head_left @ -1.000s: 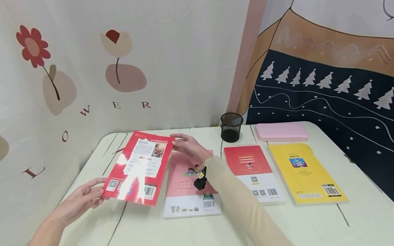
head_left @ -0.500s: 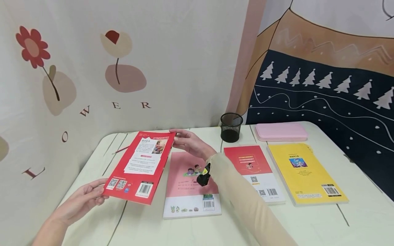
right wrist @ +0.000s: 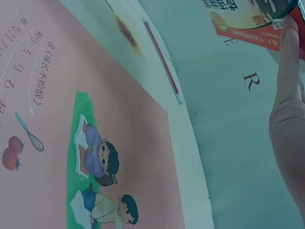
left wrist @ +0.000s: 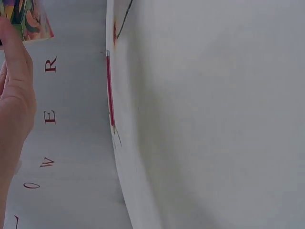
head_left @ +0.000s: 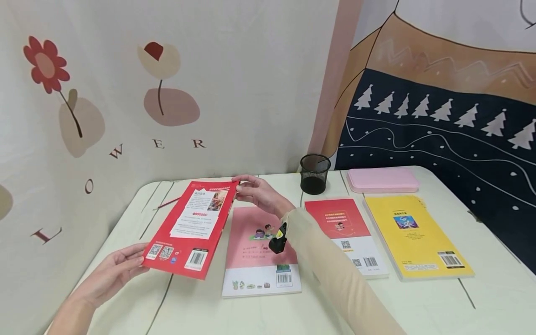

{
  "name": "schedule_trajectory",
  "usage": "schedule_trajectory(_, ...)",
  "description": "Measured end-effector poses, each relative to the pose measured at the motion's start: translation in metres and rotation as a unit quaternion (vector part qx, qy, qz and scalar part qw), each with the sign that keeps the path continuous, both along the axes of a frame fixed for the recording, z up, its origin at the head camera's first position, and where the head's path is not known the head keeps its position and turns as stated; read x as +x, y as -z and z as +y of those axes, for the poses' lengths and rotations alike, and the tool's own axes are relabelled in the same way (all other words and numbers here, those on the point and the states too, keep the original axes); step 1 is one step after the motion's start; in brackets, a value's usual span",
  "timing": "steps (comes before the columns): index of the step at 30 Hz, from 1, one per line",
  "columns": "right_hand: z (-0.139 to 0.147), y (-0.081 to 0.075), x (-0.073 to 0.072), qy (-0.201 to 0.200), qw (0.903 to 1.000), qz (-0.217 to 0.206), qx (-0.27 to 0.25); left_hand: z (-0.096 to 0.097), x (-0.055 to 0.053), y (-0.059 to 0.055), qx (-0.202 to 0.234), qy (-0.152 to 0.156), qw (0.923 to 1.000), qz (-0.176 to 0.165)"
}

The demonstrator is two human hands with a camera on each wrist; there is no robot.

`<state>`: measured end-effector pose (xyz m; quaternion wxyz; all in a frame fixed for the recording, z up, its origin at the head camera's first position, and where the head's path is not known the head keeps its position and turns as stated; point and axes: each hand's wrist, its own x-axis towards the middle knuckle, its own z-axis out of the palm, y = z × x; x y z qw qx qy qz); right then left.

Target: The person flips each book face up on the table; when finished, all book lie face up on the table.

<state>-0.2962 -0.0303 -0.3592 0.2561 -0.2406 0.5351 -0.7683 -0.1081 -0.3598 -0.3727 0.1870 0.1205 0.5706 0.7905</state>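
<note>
The far edge of the table (head_left: 268,318) is met by the wall behind the red book (head_left: 194,223). The red book is held up off the tabletop, on the table's left side. Its right long edge is seen just beside the pink book (head_left: 268,279), which lies at about 4 o'clock from it; the pencil (head_left: 169,203) lies at 10 to 11 o'clock, near the far edge. Tabletop stretches at 6 o'clock, between the left hand (head_left: 110,277) and the sleeve (head_left: 343,279). The red-and-white book (head_left: 343,221) and yellow book (head_left: 423,246) lie at 3 o'clock; the mesh cup (head_left: 315,174) and pink case (head_left: 383,180) stand farther off, near 2 o'clock.

Compared with a second ago, the strong glare is gone from the red cover, the book is tilted differently, and more of the pencil is uncovered.

The red book's long axis runs from 7 to 1 o'clock, its barcode end toward the person. The corner at 8 o'clock is pinched by the left hand; the corner at 1 o'clock is pinched by the right hand (head_left: 261,195).
</note>
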Motion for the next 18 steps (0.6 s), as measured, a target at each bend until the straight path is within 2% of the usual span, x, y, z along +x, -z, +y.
schedule_trajectory(6, -0.002, -0.004, 0.003, 0.013, 0.9995, 0.03, 0.004, 0.0, -0.001, 0.0, 0.028, 0.029, 0.999, -0.02)
schedule_trajectory(11, -0.004, -0.008, 0.005, 0.019, 0.9992, 0.035, -0.004, 0.0, -0.001, 0.001, 0.047, 0.06, 0.9967, -0.027)
schedule_trajectory(18, -0.005, -0.015, 0.008, 0.026, 0.9977, 0.061, -0.013, 0.001, -0.003, 0.003, 0.064, 0.072, 0.9947, -0.035)
